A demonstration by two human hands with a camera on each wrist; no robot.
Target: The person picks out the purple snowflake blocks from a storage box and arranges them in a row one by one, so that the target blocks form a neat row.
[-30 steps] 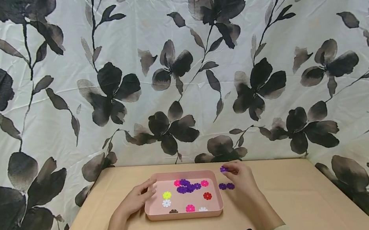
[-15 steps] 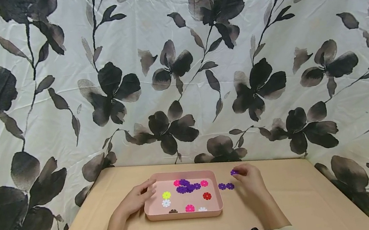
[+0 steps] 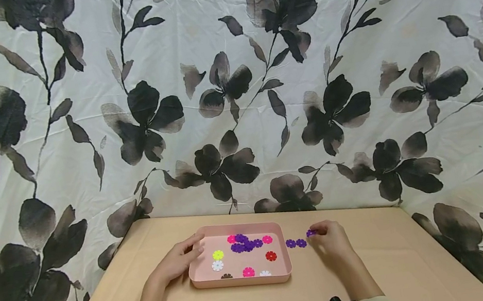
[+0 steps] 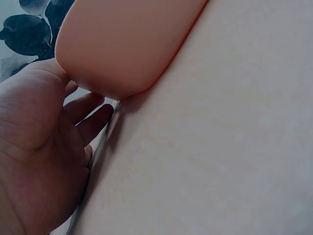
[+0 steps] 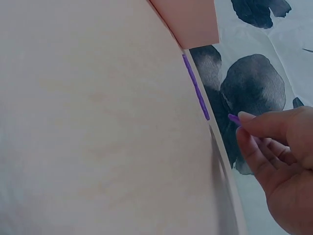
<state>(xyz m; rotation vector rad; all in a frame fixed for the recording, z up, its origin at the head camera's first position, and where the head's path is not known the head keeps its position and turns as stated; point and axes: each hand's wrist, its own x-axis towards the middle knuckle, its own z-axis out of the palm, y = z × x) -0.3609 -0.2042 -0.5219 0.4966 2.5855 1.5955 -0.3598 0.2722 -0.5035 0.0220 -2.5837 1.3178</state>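
Purple flower [image 3: 310, 233] pinched, tray [image 3: 242, 282] held
Right hand [image 3: 332, 242] pinches it near the purple pair [image 3: 301, 243], toward the worktop's [image 3: 402, 256] far edge; left hand [image 3: 175, 264] grips the tray's side (handy anchor). I'd lower it flat without nudging those two.

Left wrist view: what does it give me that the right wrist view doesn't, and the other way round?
Only the left wrist view shows the left hand, at a rounded corner of the pink tray. Only the right wrist view shows the right hand, pinching a purple piece, and the purple strip seen edge-on beside the tray. Both show part of the tray's outside, the tabletop and the floral cloth.
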